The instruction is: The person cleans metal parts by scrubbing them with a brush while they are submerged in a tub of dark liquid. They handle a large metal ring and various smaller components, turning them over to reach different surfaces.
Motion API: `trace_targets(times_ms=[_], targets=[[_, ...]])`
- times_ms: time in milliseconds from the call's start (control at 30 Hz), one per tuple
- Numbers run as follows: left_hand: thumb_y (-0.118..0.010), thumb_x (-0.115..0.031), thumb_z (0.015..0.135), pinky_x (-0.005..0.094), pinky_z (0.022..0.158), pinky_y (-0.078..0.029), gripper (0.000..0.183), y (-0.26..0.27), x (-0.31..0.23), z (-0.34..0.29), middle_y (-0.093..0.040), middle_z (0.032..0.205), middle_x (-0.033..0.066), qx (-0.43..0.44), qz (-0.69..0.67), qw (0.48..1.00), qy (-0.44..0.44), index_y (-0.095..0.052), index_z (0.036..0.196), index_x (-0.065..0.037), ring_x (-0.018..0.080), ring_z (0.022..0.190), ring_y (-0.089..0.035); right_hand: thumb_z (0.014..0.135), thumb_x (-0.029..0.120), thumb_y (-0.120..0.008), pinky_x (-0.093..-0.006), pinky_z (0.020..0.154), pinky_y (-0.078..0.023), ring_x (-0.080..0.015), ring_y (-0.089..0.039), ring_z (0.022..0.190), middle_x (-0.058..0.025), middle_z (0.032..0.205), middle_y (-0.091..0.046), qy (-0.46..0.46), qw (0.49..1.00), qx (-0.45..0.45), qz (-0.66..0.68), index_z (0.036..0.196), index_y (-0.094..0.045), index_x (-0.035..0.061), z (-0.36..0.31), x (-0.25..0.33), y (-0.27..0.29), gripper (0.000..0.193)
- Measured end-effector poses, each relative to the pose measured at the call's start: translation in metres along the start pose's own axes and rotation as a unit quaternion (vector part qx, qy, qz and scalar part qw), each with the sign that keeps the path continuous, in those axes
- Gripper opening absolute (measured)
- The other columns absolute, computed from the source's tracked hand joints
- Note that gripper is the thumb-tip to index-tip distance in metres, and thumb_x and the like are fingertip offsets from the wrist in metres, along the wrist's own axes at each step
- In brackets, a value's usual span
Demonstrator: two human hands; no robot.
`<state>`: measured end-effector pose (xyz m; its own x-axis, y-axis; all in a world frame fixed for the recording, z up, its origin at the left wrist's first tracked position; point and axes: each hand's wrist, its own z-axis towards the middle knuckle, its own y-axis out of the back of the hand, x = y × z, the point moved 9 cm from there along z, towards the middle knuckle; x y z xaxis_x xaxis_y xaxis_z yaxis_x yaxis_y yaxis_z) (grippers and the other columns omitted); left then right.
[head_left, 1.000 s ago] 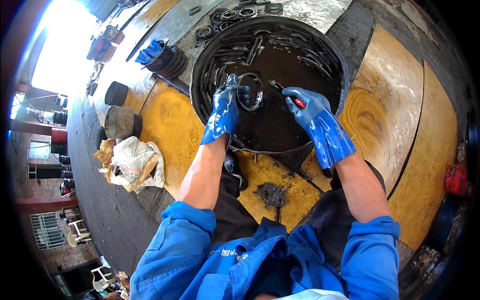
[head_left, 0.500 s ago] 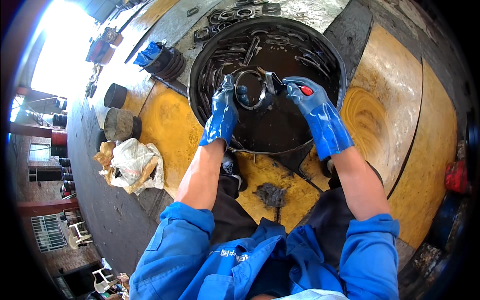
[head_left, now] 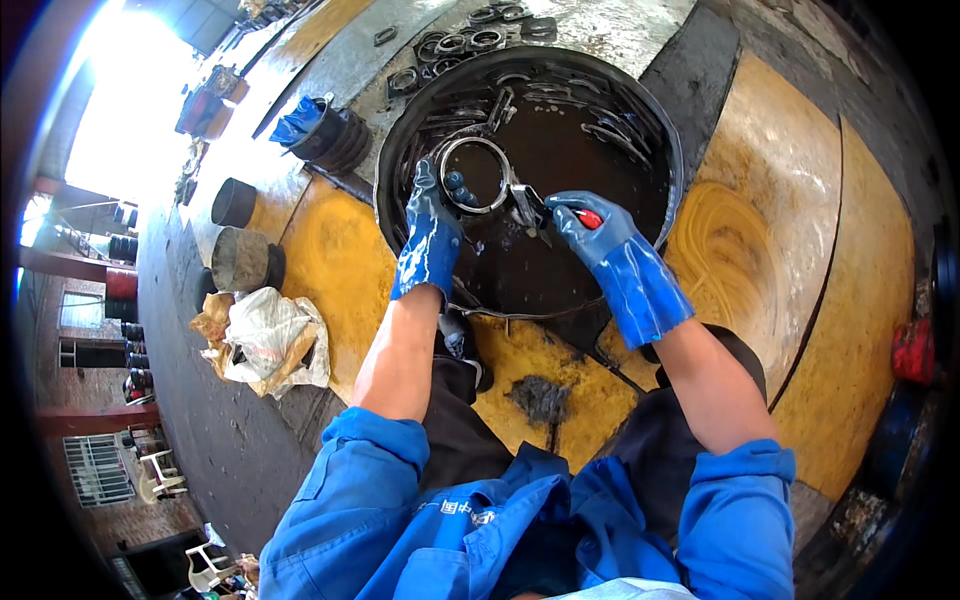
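Observation:
My left hand (head_left: pixel 428 235), in a long blue rubber glove, grips a round metal ring (head_left: pixel 506 176) from its left side. Gloved fingertips show through the ring's opening. In my right hand (head_left: pixel 610 245), also gloved in blue, is a red-handled brush (head_left: pixel 524 206), its flat head close to the ring's lower right edge. Whether the head touches the metal I cannot tell. Both hands are above a large round tub (head_left: pixel 676 170) of dark liquid. Several ring-shaped metal parts (head_left: pixel 625 138) lean along the tub's inner wall, partly under the liquid.
More metal rings (head_left: pixel 452 44) lie beyond the tub. To the left are a stack of dark round containers (head_left: pixel 345 140) with blue gloves on top, two open cylinders (head_left: pixel 240 258) and a crumpled whitish sack (head_left: pixel 275 335). Yellow floor sheets (head_left: pixel 770 220) lie around the tub.
The ring has moved left and slightly up with my left hand. My right hand has shifted left and down with the brush, whose head now sits lower beside the ring.

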<state>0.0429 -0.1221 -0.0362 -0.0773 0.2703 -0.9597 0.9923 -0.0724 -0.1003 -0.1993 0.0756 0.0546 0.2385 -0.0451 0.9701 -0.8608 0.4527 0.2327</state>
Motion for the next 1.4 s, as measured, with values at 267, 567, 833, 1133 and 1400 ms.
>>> trace_targets(times_ms=[267,567,833,1133,1400], targets=[[-0.045,-0.049,0.109,0.0284,0.072,-0.053,0.052,-0.003,-0.022,0.025,-0.073,0.093,0.0045,0.006,0.036,0.995,-0.088,-0.071,0.117,-0.005,0.0136,0.075,-0.063,0.090,0.009,-0.074,-0.0330,0.085,-0.057,-0.0235,-0.075,0.095,-0.0118,0.104,-0.077,0.065,0.997,-0.005,-0.028,0.111,-0.075,0.0086,-0.016,0.020,-0.008,0.021],[-0.040,-0.055,0.109,0.0297,0.081,-0.053,0.064,-0.013,-0.063,0.002,-0.075,0.105,0.0072,0.007,0.128,0.978,-0.162,-0.070,0.124,-0.001,0.0158,0.086,-0.065,0.086,0.010,-0.074,-0.0410,0.080,-0.060,-0.0329,-0.074,0.090,-0.0137,0.101,-0.075,0.211,0.957,-0.028,-0.197,0.105,-0.075,0.0123,-0.026,0.071,0.006,0.020],[-0.035,-0.041,0.113,0.0315,0.105,-0.044,0.054,-0.050,-0.097,-0.059,-0.063,0.135,0.0100,0.088,0.230,0.965,-0.092,-0.051,0.146,-0.002,0.0192,0.118,-0.057,0.086,0.010,-0.074,-0.0402,0.081,-0.060,-0.0335,-0.074,0.091,-0.0145,0.100,-0.076,0.203,0.951,-0.095,-0.211,0.103,-0.076,0.0093,-0.019,0.060,0.038,0.017],[-0.055,-0.045,0.106,0.0330,0.087,-0.052,0.047,-0.064,-0.068,-0.071,-0.072,0.113,0.0096,0.109,0.014,0.993,0.051,-0.067,0.126,-0.004,0.0219,0.099,-0.063,0.085,0.011,-0.074,-0.0406,0.080,-0.060,-0.0339,-0.074,0.089,-0.0141,0.098,-0.076,0.171,0.956,-0.095,-0.221,0.103,-0.075,0.0104,-0.019,0.056,0.054,0.018],[-0.064,-0.045,0.100,0.0471,0.081,-0.059,0.042,-0.069,-0.054,-0.062,-0.073,0.110,0.0119,0.135,-0.181,0.966,0.130,-0.069,0.122,-0.010,0.0275,0.093,-0.069,0.089,0.010,-0.072,-0.0384,0.085,-0.058,-0.0331,-0.074,0.094,-0.0159,0.102,-0.076,0.165,0.959,-0.076,-0.216,0.106,-0.075,0.0076,-0.016,0.060,0.050,0.018]])
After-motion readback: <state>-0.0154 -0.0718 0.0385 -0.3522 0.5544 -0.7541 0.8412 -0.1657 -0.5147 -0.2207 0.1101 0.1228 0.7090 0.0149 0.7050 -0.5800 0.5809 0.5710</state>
